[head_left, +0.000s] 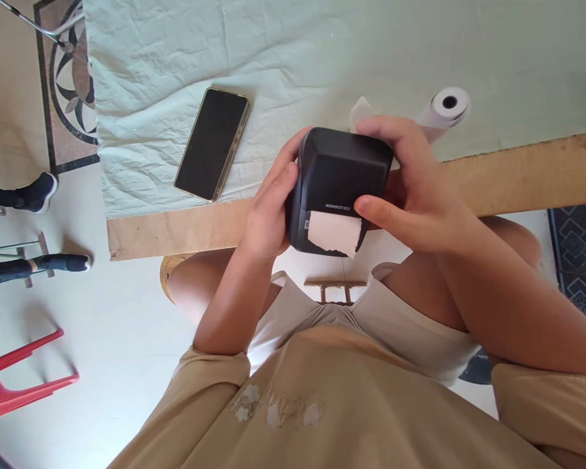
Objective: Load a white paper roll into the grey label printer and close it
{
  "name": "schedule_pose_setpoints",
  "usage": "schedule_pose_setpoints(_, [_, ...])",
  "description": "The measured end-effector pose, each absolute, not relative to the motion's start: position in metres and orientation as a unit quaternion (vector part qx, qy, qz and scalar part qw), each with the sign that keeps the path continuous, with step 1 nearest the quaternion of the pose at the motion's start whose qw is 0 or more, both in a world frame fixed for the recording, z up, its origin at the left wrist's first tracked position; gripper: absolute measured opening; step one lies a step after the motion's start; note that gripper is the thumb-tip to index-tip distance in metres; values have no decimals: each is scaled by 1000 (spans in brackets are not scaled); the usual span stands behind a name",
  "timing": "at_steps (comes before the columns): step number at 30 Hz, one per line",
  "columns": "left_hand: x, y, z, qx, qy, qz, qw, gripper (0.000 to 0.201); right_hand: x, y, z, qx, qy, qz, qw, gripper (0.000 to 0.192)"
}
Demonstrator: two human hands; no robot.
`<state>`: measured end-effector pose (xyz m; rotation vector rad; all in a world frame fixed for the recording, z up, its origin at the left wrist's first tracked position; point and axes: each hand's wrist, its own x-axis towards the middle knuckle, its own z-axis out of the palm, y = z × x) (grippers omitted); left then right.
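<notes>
Both hands hold a black label printer (pixel 344 172) over the table's near edge. A short strip of white paper (pixel 334 233) with a ragged end sticks out of its slot, toward my body. My left hand (pixel 272 205) grips the printer's left side, thumb against the edge. Around the right side wraps my right hand (pixel 415 182), its thumb on the front near the slot and a finger at the far corner. Beyond the right hand lies a roll of white paper (pixel 434 117), partly hidden by that hand. A small piece of white paper (pixel 361 111) shows just behind the printer.
A smartphone (pixel 212 143) with a dark screen lies on the pale green cloth (pixel 283 58) to the left. The table's bare wooden edge (pixel 176 231) runs in front of me. On the floor at left are a red plastic stool (pixel 19 378) and another person's feet (pixel 39 193).
</notes>
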<state>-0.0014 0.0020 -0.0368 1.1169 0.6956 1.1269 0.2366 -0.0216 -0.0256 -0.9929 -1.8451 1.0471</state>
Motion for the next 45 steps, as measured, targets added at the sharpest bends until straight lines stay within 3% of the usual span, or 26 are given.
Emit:
schedule_pose_setpoints(6, [2, -4, -22, 394, 323, 508, 694, 32, 241, -32, -12, -376, -767, 364, 371, 85])
schedule_pose_setpoints(9, [2, -8, -16, 371, 350, 503, 698, 28, 239, -34, -12, -396, -756, 332, 402, 81])
schedule_pose_setpoints(13, [0, -5, -21, 407, 395, 485, 666, 41, 239, -28, -14, -415, -759, 250, 436, 66])
schedule_pose_setpoints(19, [2, -3, -19, 391, 380, 502, 671, 36, 235, -23, -10, -400, -790, 162, 435, 69])
schedule_pose_setpoints(21, [4, -4, -13, 364, 374, 501, 691, 30, 229, -26, -8, -411, -774, 123, 467, 59])
schedule_pose_setpoints(24, [6, -5, -6, 351, 358, 491, 712, 30, 221, -30, -5, -424, -739, 91, 515, 29])
schedule_pose_setpoints(29, [4, -2, -12, 416, 352, 462, 700, 44, 213, -30, 5, -459, -659, 166, 572, 9])
schedule_pose_setpoints(34, [-6, 0, -26, 487, 315, 452, 678, 58, 212, -28, 9, -504, -747, -4, 433, 5])
schedule_pose_setpoints(40, [-8, -6, -29, 539, 284, 429, 667, 59, 222, -37, 21, -532, -814, 75, 222, 33])
schedule_pose_setpoints(45, [-6, -8, -29, 514, 301, 439, 673, 53, 228, -43, 36, -538, -752, 243, 294, 44])
